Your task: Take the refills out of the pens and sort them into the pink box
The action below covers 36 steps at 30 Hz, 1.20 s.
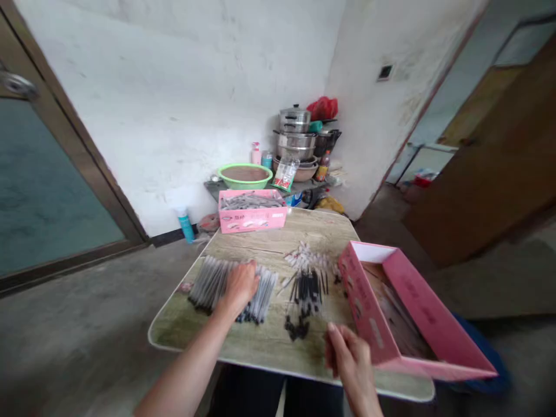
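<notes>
My left hand (243,284) rests over a row of slim clear pens (211,281) with dark ends, on the left of the table. Its fingers are curled, and whatever they hold is hidden. Nearer the front edge, my right hand (350,350) is closed, thumb against fingers; I cannot see what is in it. Between the hands lie black pen grips or caps (309,285) in a bunch. Behind these are scattered small clear-and-white parts (304,255). Small black pieces (297,330) sit in a little heap just left of my right hand.
At right stands an open pink box (376,324) with a few long thin items inside. A second pink box (252,220) full of pens is at the table's (256,246) far edge. Beyond are a green basin (245,184), stacked steamer pots (295,136) and bottles.
</notes>
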Each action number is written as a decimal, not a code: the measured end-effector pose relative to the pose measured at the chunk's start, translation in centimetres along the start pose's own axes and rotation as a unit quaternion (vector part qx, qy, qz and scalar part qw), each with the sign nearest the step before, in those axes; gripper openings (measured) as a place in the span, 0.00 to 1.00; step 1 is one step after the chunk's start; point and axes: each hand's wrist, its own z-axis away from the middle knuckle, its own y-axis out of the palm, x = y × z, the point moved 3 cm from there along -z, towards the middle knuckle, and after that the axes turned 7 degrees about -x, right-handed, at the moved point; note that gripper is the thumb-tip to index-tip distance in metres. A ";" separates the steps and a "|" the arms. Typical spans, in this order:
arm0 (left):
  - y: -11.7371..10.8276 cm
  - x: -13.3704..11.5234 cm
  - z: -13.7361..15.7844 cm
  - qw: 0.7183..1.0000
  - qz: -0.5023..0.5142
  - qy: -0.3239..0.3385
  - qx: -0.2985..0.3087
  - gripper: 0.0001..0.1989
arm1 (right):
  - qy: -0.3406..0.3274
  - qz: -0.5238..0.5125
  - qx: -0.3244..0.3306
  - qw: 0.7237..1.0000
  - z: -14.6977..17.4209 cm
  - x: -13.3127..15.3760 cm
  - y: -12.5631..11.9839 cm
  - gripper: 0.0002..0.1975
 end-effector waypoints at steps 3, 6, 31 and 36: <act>0.3 0.2 0.1 1.000 0.007 0.000 0.006 0.16 | 0.011 0.002 -0.012 1.000 0.0 -0.2 -0.7 0.27; 0.1 0.2 0.1 1.000 0.020 -0.001 0.004 0.18 | 0.014 0.006 -0.011 1.000 0.3 0.3 -1.3 0.27; 4.6 -8.7 -0.1 0.992 0.110 0.046 0.047 0.09 | -0.078 0.495 -0.061 0.863 -6.1 0.5 1.2 0.10; 4.9 -9.0 -0.7 0.993 0.086 0.051 0.062 0.10 | -0.070 0.506 -0.066 0.857 -7.1 0.2 1.5 0.08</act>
